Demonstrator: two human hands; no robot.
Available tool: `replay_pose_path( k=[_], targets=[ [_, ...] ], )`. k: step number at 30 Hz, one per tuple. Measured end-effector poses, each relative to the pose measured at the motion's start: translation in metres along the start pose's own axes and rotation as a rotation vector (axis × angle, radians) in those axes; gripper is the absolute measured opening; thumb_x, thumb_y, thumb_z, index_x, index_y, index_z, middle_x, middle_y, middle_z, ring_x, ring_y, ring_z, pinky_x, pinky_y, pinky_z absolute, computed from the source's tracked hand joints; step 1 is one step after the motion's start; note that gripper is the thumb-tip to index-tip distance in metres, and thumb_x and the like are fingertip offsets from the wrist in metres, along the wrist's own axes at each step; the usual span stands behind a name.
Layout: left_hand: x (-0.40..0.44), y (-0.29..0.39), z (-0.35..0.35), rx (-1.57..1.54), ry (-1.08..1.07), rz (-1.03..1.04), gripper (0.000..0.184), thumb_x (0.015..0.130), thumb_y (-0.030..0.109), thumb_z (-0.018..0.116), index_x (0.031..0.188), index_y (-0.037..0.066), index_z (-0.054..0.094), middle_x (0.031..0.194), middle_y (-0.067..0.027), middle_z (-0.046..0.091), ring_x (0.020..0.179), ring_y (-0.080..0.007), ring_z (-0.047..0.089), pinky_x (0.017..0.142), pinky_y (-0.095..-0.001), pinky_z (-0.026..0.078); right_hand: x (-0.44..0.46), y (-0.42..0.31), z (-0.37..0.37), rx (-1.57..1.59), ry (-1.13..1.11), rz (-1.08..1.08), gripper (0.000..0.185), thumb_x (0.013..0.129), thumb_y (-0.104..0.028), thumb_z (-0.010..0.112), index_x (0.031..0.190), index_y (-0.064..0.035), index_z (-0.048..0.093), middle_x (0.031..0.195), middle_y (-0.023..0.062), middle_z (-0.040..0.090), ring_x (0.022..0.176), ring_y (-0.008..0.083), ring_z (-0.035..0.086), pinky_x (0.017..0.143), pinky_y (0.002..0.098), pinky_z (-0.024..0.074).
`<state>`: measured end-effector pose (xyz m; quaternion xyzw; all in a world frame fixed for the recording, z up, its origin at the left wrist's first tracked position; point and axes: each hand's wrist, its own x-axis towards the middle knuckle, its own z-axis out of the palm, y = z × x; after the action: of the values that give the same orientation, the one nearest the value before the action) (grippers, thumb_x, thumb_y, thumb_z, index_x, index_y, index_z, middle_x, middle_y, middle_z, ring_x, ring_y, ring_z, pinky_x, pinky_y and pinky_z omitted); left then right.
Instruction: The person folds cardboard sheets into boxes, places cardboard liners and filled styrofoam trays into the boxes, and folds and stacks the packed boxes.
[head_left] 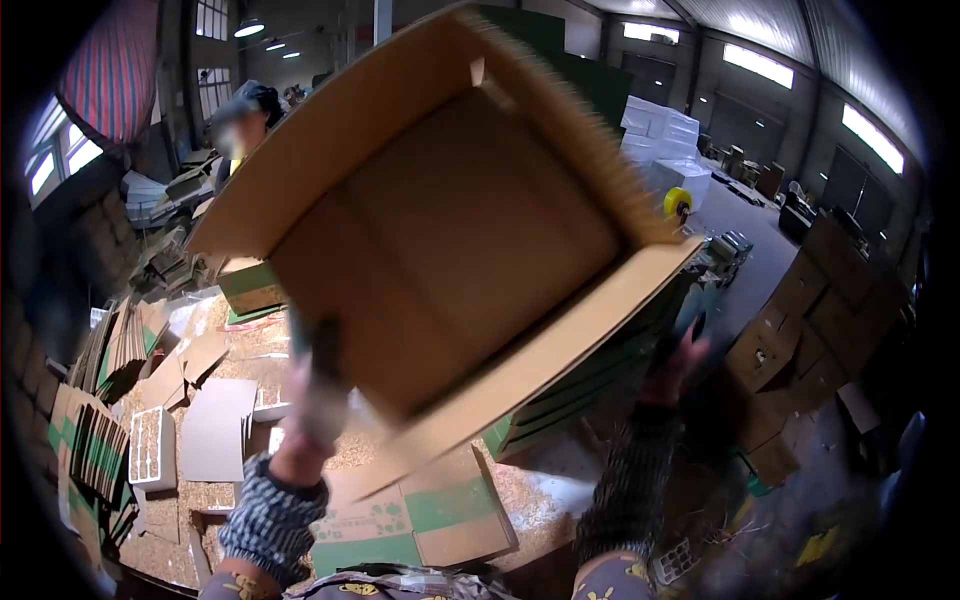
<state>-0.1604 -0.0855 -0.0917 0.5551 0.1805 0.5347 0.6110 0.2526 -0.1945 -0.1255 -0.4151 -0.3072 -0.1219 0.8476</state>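
A brown cardboard box (450, 230) is raised and tilted in front of me, its open side facing me and its edges smeared by motion. My left hand (312, 400) is at the box's lower left side, apparently gripping it, though its fingers are blurred. To the right of the box's lower edge is my right hand (682, 358), blurred as well; whether it touches the box I cannot tell. Beneath the box lies a flat brown and green carton (430, 515). Green-edged stacked cardboard (550, 410) shows behind the box's lower right edge.
On the left, the littered work surface bears upright folded cardboard (100, 450), a white divided tray (152, 448) and grey sheets (218, 425). Another person (245, 115) stands at the back left. Brown cartons (780, 350) are piled at right, with wrapped white stacks (660, 130) farther back.
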Motion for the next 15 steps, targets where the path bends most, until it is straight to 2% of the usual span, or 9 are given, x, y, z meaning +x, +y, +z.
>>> replay_pose_path(
  k=[2,3,4,5,6,8,12,13,15],
  targets=[
    [0.035,-0.009,0.055,0.018,-0.051,-0.022,0.059,0.099,0.031,0.049,0.146,0.006,0.024,0.138,-0.0112,0.045,0.118,-0.0219,0.052,0.093,-0.0365,0.049,0.031,0.095,-0.030,0.316,-0.099,0.246,0.035,0.098,-0.019,0.048,0.124,0.0025,0.055,0.111,0.0117,0.062,0.095,0.0196,0.060,0.084,0.0321,0.0485],
    [0.052,-0.011,0.081,0.054,-0.073,-0.090,0.062,0.100,0.032,0.048,0.149,0.006,0.020,0.141,-0.0114,0.043,0.120,-0.0220,0.051,0.093,-0.0371,0.049,0.031,0.131,-0.043,0.211,-0.131,0.213,0.038,0.098,-0.026,0.048,0.122,0.0017,0.057,0.111,0.0111,0.063,0.097,0.0191,0.059,0.085,0.0318,0.0477],
    [0.060,0.004,0.111,0.032,-0.060,-0.359,0.065,0.097,0.041,0.051,0.150,0.014,0.023,0.145,-0.0115,0.038,0.114,-0.0254,0.056,0.085,-0.0395,0.054,0.031,0.141,-0.046,0.085,-0.109,0.159,0.045,0.097,-0.033,0.050,0.124,0.0018,0.056,0.114,0.0115,0.062,0.098,0.0199,0.059,0.087,0.0322,0.0469],
    [0.077,-0.007,0.113,0.037,-0.139,-0.445,0.064,0.096,0.043,0.051,0.149,0.017,0.028,0.145,-0.0116,0.038,0.112,-0.0258,0.057,0.084,-0.0403,0.054,0.029,0.149,-0.048,-0.042,-0.080,0.109,0.051,0.096,-0.040,0.051,0.126,0.0020,0.054,0.117,0.0118,0.061,0.100,0.0207,0.058,0.089,0.0326,0.0460],
    [0.085,-0.022,0.107,0.042,-0.204,-0.547,0.062,0.095,0.046,0.052,0.148,0.019,0.032,0.145,-0.0118,0.038,0.109,-0.0262,0.059,0.083,-0.0411,0.055,0.026,0.155,-0.054,-0.155,-0.053,0.079,0.051,0.095,-0.039,0.053,0.126,0.0021,0.054,0.117,0.0122,0.061,0.101,0.0213,0.058,0.090,0.0332,0.0456],
    [0.078,-0.036,0.088,0.179,-0.273,-0.486,0.058,0.096,0.043,0.052,0.146,0.016,0.036,0.144,-0.0131,0.040,0.106,-0.0266,0.060,0.085,-0.0410,0.055,0.016,0.148,-0.066,-0.327,-0.026,0.061,0.051,0.093,-0.038,0.056,0.126,0.0022,0.054,0.118,0.0130,0.061,0.103,0.0224,0.058,0.092,0.0343,0.0450],
    [0.010,-0.075,-0.019,0.265,-0.218,-0.470,0.053,0.098,0.031,0.053,0.142,0.004,0.040,0.137,-0.0134,0.049,0.117,-0.0254,0.055,0.098,-0.0360,0.046,-0.097,0.111,-0.104,-0.668,0.002,-0.045,0.052,0.089,-0.035,0.062,0.125,0.0026,0.054,0.118,0.0146,0.061,0.107,0.0247,0.057,0.095,0.0365,0.0436],
    [-0.026,-0.100,-0.068,0.483,-0.107,-0.510,0.060,0.094,0.036,0.058,0.142,0.005,0.040,0.135,-0.0145,0.050,0.117,-0.0270,0.054,0.100,-0.0367,0.044,-0.148,0.105,-0.121,-0.730,-0.050,0.004,0.053,0.088,-0.034,0.064,0.124,0.0027,0.055,0.119,0.0149,0.061,0.108,0.0253,0.057,0.096,0.0371,0.0433],
    [-0.111,-0.144,-0.175,0.981,0.102,-0.660,0.077,0.085,0.050,0.064,0.144,0.007,0.038,0.136,-0.0197,0.048,0.123,-0.0331,0.047,0.103,-0.0396,0.040,-0.267,0.110,-0.153,-0.784,-0.299,0.336,0.053,0.086,-0.033,0.067,0.124,0.0029,0.055,0.119,0.0157,0.061,0.111,0.0264,0.056,0.098,0.0382,0.0426]
  ],
)
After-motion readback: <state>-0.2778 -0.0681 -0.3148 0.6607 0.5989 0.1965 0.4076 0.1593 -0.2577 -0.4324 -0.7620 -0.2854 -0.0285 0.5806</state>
